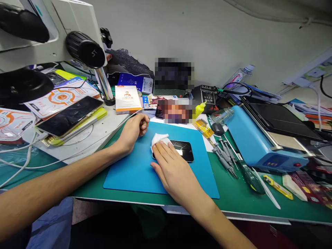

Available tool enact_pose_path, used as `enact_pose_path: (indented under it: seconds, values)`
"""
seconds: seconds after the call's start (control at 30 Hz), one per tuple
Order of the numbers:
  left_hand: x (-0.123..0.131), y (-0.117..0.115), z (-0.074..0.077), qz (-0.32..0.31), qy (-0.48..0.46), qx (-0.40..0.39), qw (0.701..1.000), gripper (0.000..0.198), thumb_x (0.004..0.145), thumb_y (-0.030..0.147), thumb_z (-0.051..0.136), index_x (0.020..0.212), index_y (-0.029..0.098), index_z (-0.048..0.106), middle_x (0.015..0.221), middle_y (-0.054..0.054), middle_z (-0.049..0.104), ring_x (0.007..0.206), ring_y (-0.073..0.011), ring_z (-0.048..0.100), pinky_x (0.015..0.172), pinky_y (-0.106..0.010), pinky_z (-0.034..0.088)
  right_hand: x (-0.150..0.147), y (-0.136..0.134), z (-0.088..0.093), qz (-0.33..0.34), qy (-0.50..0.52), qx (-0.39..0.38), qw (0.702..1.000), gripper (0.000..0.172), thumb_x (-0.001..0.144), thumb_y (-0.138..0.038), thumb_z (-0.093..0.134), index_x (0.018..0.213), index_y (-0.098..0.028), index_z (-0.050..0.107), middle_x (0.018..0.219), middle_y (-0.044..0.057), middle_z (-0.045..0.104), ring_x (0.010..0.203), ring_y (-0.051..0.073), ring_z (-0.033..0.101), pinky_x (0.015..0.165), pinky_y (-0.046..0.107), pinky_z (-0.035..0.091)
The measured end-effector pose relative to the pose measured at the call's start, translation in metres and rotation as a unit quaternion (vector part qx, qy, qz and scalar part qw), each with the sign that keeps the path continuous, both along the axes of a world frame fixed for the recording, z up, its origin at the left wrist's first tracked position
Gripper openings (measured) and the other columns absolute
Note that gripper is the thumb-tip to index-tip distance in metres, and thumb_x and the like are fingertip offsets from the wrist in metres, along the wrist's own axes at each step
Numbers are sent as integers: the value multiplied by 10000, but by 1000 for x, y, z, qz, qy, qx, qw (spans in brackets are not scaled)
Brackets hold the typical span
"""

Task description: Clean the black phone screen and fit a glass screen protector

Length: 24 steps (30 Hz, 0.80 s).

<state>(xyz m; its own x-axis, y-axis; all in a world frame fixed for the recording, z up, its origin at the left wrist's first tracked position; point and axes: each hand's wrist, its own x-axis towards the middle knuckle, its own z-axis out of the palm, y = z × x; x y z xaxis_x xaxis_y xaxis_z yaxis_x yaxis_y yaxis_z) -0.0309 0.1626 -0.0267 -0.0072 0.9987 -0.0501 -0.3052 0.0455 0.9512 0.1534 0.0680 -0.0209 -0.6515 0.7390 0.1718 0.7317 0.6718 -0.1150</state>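
Note:
A phone [186, 150] with a dark, streaked glass face lies flat on the blue mat [129, 173]. My right hand [173, 166] presses a folded white wipe [159, 137] against the phone's left end, fingers stretched together over it. The wipe and my fingers hide that end of the phone. To the left, my left hand [137, 128] rests in a loose fist at the mat's upper left edge, apart from the phone. Nothing shows in its curled fingers.
A microscope [85, 50] overhangs the left side, with another phone [70, 116] below it. Screwdrivers [224, 157], a yellow cutter [278, 186] and a blue machine [249, 138] stand right of the mat. A white box [128, 98] and a yellow bottle [199, 110] sit behind.

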Motion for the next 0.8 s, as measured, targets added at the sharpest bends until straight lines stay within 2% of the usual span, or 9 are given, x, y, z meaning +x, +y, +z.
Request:
enact_pose_path:
  seconds: [0.1,0.17,0.27,0.37,0.53,0.67,0.8]
  values:
    - [-1,-2,2,-1,1,-5,1000,162,884,306,498,764,198,513,580,68,381,469,-83,370,454,-184,296,-6,7,-3,1,5,5,1000,517,1106,-317,411,1539,-46,491,1616,160,481,1518,276,437,1312,472,302]
    - [-1,-2,3,1,3,-8,1000,153,883,296,491,768,198,511,582,69,374,468,-81,366,456,-184,296,-4,2,-6,2,9,27,1000,496,1100,-275,423,1522,-27,505,1605,178,489,1506,285,456,1297,476,339]
    - [-1,-1,3,1,6,-12,1000,150,881,280,488,758,196,507,577,68,364,460,-80,354,450,-187,288,4,-10,-11,11,24,62,998,445,1068,-142,447,1488,-39,549,1567,172,540,1466,282,512,1279,480,381]
    - [0,-2,3,-1,7,-15,1000,164,890,272,488,747,194,508,571,67,357,459,-82,354,445,-190,285,8,-10,-12,14,45,68,997,432,1032,-43,443,1425,-78,618,1506,134,616,1410,250,577,1275,461,393]
    - [0,-4,4,4,3,-21,1000,167,913,260,494,762,192,515,571,70,347,467,-80,349,458,-191,297,9,2,-9,40,96,114,988,310,1056,-94,481,1238,-106,730,1324,105,751,1257,226,692,1198,427,483]
    - [0,-4,3,-1,22,-21,1000,176,923,288,491,776,195,516,592,65,360,482,-86,370,464,-201,300,35,1,-3,43,128,107,985,250,1050,-101,526,1143,-152,752,1193,66,808,1099,200,752,1078,400,549]
    - [1,-5,1,-12,41,5,999,200,923,317,508,767,194,531,591,58,381,496,-93,379,468,-207,301,85,4,8,-58,171,51,982,229,1037,-136,562,1138,-221,750,1095,36,820,1009,212,759,932,382,583]
